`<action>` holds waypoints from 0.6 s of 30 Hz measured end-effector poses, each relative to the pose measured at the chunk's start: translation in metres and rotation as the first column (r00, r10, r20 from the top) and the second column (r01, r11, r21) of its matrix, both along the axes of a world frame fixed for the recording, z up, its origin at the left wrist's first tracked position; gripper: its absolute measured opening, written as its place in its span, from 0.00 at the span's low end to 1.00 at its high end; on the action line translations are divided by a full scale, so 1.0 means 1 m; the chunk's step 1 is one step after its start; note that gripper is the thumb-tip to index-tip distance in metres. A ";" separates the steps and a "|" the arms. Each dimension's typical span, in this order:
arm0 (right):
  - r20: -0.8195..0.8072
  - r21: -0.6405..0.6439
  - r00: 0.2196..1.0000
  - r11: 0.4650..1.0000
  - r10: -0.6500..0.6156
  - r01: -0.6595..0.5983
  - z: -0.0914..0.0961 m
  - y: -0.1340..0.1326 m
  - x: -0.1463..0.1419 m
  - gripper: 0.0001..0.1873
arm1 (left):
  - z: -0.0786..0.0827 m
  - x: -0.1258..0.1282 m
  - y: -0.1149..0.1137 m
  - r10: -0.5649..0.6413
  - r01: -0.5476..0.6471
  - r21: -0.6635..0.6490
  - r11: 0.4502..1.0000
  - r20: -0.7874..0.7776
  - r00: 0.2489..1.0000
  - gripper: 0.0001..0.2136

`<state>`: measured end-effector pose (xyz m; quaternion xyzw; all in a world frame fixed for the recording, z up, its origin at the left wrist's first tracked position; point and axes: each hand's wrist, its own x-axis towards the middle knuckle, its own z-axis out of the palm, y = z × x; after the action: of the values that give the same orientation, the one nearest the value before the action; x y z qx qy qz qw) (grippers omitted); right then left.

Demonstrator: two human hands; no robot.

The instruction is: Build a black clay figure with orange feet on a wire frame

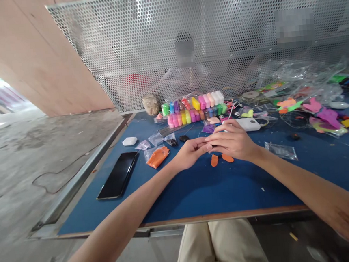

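My left hand (190, 153) and my right hand (235, 141) meet above the middle of the blue table. The left thumb and fingers are pressed together, and the right fingers bend over their tips. Whatever sits between them is hidden, apart from a small dark spot. Just below the hands lie two flat orange clay pieces, one rounded piece (214, 160) and a second piece (227, 158) to its right. A lump of orange clay (158, 157) in clear film rests left of my left hand. Near it are a black clay packet (171, 140) and a small black lump (184, 138).
Rows of coloured clay packs (188, 117) stand at the back, before a perforated metal screen (154, 35). A phone (117, 175) and a white earbud case (129, 141) lie left. Behind my right hand is a white device (249, 124). Clay scraps (329, 119) and plastic crowd the right.
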<state>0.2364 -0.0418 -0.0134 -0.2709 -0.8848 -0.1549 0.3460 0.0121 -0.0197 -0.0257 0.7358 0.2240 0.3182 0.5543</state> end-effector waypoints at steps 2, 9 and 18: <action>0.007 -0.022 1.000 1.000 0.010 -0.010 -0.001 0.001 0.000 0.09 | 0.001 -0.002 0.000 -0.006 0.006 -0.048 0.999 0.013 1.000 0.23; -0.508 -0.183 0.825 0.967 -0.249 0.179 0.004 0.009 0.014 0.11 | -0.001 -0.009 0.008 0.206 -0.194 -0.097 0.976 0.134 0.969 0.22; -0.379 -0.292 0.864 0.929 -0.332 0.229 0.000 0.043 0.064 0.19 | -0.003 -0.018 0.024 0.416 -0.437 0.022 0.899 0.266 0.870 0.18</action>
<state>0.3007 0.0012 -0.0132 -0.4639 -0.7517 -0.0350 0.4675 -0.0063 0.0048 -0.0288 0.6429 0.2946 0.5333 0.4642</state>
